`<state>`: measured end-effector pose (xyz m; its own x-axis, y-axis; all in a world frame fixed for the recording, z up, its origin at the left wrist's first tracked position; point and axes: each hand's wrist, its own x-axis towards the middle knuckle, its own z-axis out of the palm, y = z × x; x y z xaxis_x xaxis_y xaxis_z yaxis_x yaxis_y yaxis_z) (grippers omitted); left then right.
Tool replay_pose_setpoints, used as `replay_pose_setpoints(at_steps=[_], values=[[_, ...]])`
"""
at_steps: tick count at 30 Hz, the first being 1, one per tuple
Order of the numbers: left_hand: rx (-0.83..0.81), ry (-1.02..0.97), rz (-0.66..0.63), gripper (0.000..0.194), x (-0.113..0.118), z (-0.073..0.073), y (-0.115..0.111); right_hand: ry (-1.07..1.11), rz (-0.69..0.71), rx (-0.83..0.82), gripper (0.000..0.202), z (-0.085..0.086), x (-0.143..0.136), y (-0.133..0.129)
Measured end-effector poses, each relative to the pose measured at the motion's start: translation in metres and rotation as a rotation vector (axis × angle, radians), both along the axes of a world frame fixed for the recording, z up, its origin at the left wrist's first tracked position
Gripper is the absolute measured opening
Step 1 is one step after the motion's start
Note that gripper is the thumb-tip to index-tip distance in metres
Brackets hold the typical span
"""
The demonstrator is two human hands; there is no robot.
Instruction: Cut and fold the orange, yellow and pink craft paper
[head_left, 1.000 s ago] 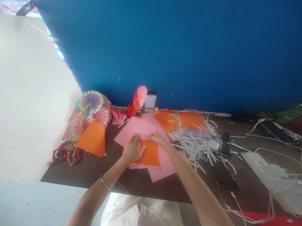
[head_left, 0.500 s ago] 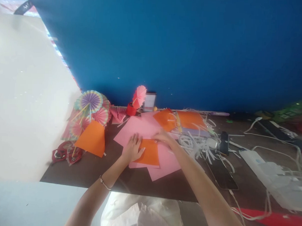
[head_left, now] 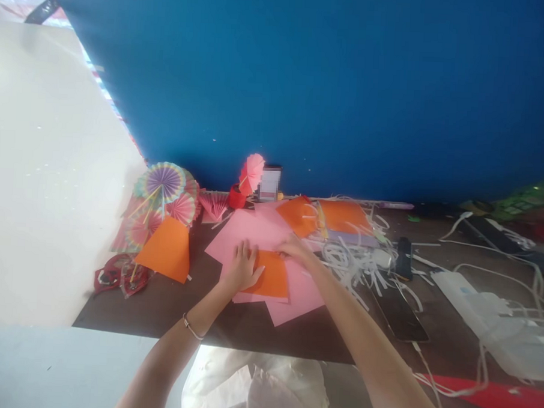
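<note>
An orange paper piece [head_left: 273, 276] lies on overlapping pink sheets [head_left: 257, 224] on the dark table. My left hand [head_left: 243, 268] rests flat on its left side with the fingers apart. At the paper's upper right corner is my right hand [head_left: 290, 247], its fingers closed in a pinch; what they hold, if anything, is too small to make out. Another orange sheet [head_left: 167, 249] lies to the left, beside several folded paper fans [head_left: 163, 181].
White paper strips [head_left: 342, 258] are heaped right of the pink sheets. Further right are a dark phone [head_left: 400, 312], a white power strip [head_left: 483, 321] and loose cables. A red tape roll [head_left: 237, 196] and a propped phone [head_left: 269, 184] stand at the back.
My left hand has shifted very slightly on the orange paper. My right hand stays at the same corner.
</note>
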<state>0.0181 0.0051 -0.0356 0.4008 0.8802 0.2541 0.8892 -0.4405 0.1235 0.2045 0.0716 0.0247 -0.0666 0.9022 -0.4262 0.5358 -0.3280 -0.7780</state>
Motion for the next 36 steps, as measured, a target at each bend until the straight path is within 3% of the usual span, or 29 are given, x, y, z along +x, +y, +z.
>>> replay_pose_setpoints(at_steps=[10, 14, 17, 19, 20, 22, 26, 36], values=[[-0.009, -0.001, -0.011, 0.062, 0.004, 0.004, -0.002, -0.105, 0.072, 0.081, 0.013, -0.001, 0.006, 0.000], [-0.019, -0.016, -0.021, 0.066, 0.004, 0.005, -0.002, -0.276, 0.026, 0.205, 0.012, 0.005, 0.022, -0.007], [-0.020, -0.019, -0.021, 0.065, 0.005, 0.003, -0.002, -0.386, -0.004, 0.342, 0.019, 0.002, 0.019, -0.025], [-0.041, -0.008, -0.010, 0.065, 0.005, 0.003, -0.002, -0.409, 0.058, 0.465, 0.027, -0.007, 0.004, -0.041], [-0.057, 0.000, -0.003, 0.065, 0.005, 0.003, -0.001, -0.470, 0.156, 0.614, 0.033, -0.013, -0.004, -0.049], [-0.083, 0.007, 0.006, 0.066, 0.005, 0.003, -0.001, -0.595, 0.296, 0.735, 0.041, -0.026, -0.020, -0.063], [-0.071, -0.020, 0.003, 0.065, 0.004, 0.004, -0.002, -0.771, 0.209, 0.710, 0.042, -0.041, -0.025, -0.076], [-0.063, 0.000, 0.048, 0.075, -0.002, -0.001, -0.004, -0.810, 0.014, 0.796, 0.037, -0.043, -0.014, -0.085]])
